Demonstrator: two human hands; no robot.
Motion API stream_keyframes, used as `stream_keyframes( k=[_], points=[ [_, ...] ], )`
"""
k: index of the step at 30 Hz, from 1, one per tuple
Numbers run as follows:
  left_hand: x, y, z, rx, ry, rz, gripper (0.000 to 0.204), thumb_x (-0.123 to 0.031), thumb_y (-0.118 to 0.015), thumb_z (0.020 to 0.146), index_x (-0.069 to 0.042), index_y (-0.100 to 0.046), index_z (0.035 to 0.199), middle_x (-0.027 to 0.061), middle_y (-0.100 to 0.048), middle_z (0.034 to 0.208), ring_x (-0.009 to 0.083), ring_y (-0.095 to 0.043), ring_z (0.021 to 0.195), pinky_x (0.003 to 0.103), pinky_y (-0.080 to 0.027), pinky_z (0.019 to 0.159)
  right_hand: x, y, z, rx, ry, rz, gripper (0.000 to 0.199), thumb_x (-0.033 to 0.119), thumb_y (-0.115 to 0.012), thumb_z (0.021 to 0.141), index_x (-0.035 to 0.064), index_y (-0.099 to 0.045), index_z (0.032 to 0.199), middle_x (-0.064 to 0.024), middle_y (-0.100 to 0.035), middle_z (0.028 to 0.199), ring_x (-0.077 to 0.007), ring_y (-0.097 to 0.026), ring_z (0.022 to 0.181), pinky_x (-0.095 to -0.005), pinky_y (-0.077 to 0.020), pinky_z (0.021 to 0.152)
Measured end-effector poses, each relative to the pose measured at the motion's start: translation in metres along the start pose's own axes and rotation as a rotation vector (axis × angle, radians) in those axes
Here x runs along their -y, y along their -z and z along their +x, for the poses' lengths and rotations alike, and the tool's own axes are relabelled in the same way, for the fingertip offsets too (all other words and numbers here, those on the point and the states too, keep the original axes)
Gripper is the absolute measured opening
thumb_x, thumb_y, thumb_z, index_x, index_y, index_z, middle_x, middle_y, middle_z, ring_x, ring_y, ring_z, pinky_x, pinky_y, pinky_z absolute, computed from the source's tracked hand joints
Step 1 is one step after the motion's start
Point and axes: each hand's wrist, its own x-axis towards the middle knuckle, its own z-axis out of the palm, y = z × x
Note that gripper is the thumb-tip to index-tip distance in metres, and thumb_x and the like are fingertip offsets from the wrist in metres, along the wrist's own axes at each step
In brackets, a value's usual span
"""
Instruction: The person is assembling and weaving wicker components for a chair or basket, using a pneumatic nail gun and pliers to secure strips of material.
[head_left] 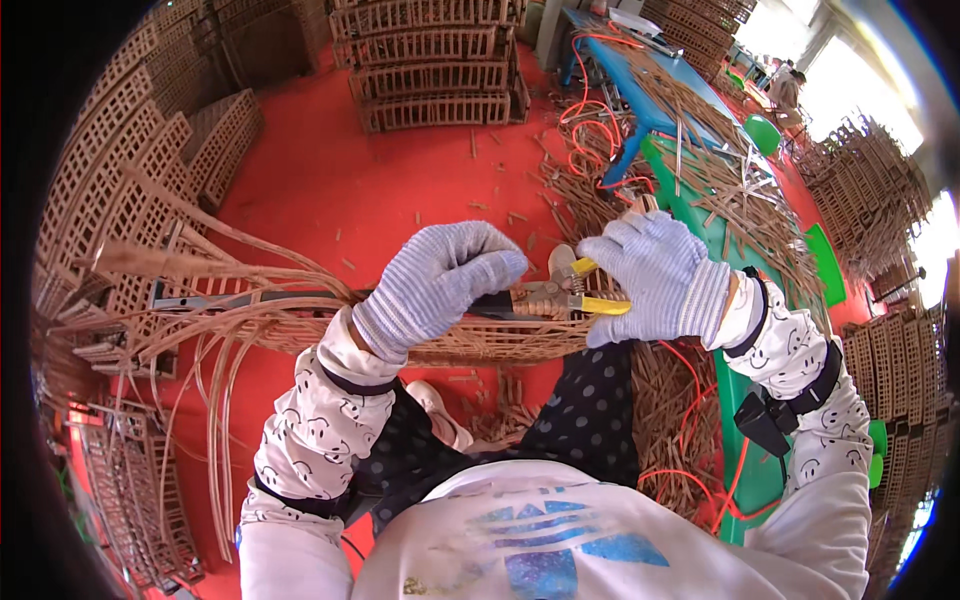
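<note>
I see my left hand point(437, 283) in a knit glove, fingers wrapped around the half-woven brown wicker frame point(300, 325) across my lap. My right hand point(655, 278) squeezes yellow-handled metal cutters point(572, 295) (jaws at the frame's end) above the red floor point(340, 180).

Left hand point(435, 283) and right hand point(660, 275): grey-blue striped knit gloves. Sleeves: white, printed with small black smiley faces. Black straps at wrists and upper arms. Trousers: dark, polka-dotted. Shirt: white.
</note>
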Motion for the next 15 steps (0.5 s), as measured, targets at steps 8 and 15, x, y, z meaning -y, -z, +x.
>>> stream_keyframes(
  k=[8,15],
  points=[
    [-0.0026,0.0005,0.0006,0.017,0.051,-0.067,0.018,-0.015,-0.058,0.084,0.002,-0.060,0.090,0.0004,-0.058,0.073,0.0065,-0.052,0.068,0.022,-0.044,0.064,0.0053,0.0042,0.0056,0.202,-0.024,0.051,0.072,0.065,-0.061,0.061,0.0030,-0.055,0.097,-0.0137,-0.057,0.086,-0.0282,-0.056,0.085,-0.0397,-0.0416,0.074],
    [-0.0045,0.0060,0.0072,0.025,0.084,-0.050,0.023,-0.021,-0.056,0.086,0.001,-0.060,0.091,0.0028,-0.060,0.075,0.0069,-0.053,0.068,0.023,-0.045,0.065,0.0056,-0.0003,0.0029,0.100,0.034,-0.023,0.064,0.061,-0.061,0.064,0.0029,-0.054,0.090,-0.0123,-0.058,0.074,-0.0287,-0.059,0.075,-0.0387,-0.0431,0.072]
  ],
)
